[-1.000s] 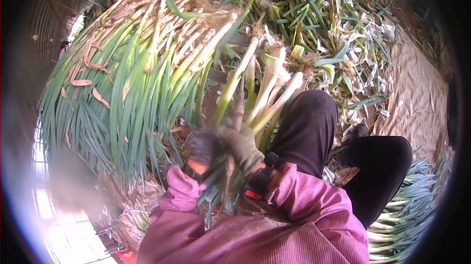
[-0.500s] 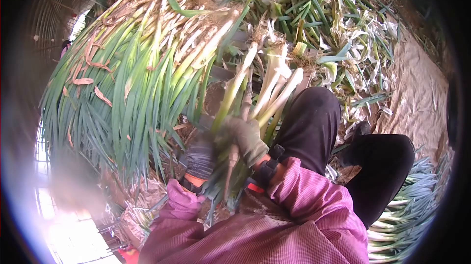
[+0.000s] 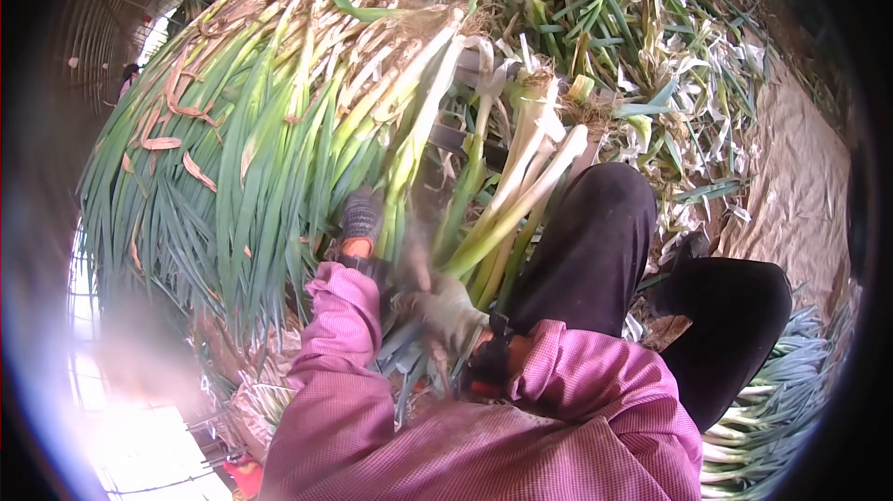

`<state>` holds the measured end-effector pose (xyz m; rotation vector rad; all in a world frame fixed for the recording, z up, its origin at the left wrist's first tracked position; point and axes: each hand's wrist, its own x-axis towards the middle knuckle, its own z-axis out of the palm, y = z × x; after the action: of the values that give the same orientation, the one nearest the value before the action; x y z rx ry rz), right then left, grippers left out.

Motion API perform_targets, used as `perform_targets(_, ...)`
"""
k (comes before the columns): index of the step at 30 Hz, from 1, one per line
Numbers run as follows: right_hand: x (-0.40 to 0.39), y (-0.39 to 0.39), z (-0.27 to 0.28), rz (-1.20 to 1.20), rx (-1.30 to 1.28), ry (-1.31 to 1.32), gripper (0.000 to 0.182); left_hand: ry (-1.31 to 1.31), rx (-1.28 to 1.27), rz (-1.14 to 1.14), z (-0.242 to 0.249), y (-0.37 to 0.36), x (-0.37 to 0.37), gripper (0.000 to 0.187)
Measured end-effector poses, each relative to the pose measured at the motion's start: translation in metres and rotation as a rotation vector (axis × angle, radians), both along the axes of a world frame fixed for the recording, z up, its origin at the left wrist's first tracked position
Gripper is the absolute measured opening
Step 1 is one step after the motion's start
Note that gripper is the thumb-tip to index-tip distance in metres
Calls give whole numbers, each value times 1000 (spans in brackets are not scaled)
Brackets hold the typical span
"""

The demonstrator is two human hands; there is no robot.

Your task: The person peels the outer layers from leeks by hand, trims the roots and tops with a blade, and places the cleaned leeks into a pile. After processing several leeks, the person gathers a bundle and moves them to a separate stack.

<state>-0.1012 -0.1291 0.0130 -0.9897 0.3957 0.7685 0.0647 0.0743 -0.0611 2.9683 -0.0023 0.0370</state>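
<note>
Leek bunch (image 3: pixel 502 208) gripped by right hand (image 3: pixel 445 307), left hand (image 3: pixel 361 219) (fingers hidden) in leek pile (image 3: pixel 270 120)

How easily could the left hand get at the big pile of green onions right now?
Probably yes: the left hand already rests against the big pile of green onions, with nothing between them. The right hand grips a separate bunch.

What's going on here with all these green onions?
A seated person in a pink checked top and gloves is working through green onions. The right hand grips a small bunch of stalks over the lap, white ends pointing away. The left hand reaches up into the big heap of onions alongside. Loose leaves and trimmings lie scattered beyond the knees, and more onions lie at the person's right.
</note>
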Motion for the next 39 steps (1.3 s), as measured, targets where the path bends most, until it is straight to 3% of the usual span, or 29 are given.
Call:
perform_targets(2,1,-1,4,-11,-25,-20,31,-53,69,-14,-9,3,2,36)
perform_targets(5,7,-1,-1,-33,-39,-86,29,-137,216,111,28,-35,-16,35)
perform_targets(9,18,-9,-3,-93,12,-79,29,-334,512,16,30,-45,-17,39)
perform_targets(12,22,-14,2,-97,6,-26,28,-120,496,-171,24,-53,-16,38)
perform_targets(13,21,-12,1,-101,8,-50,28,-218,399,-144,18,-56,-17,36)
perform_targets(16,19,-14,6,-100,20,-77,28,41,173,37,25,-65,-14,37)
perform_targets(19,24,-22,13,-143,69,-57,27,75,40,-119,44,-58,-15,36)
perform_targets(24,30,-20,3,-286,279,-13,25,17,274,-263,55,-61,-48,37)
perform_targets(27,31,-28,14,-295,166,-46,28,-41,273,-441,73,-67,-82,46)
perform_targets(30,31,-20,0,-297,84,-100,29,180,348,-269,78,-66,-103,49)
perform_targets(31,31,-17,-2,-304,79,-77,28,107,364,-363,76,-57,-111,49)
perform_targets(36,33,-36,30,-303,152,110,26,89,372,-358,83,-42,-145,49)
perform_targets(39,36,-31,21,-333,155,92,28,25,399,-345,78,-35,-155,48)
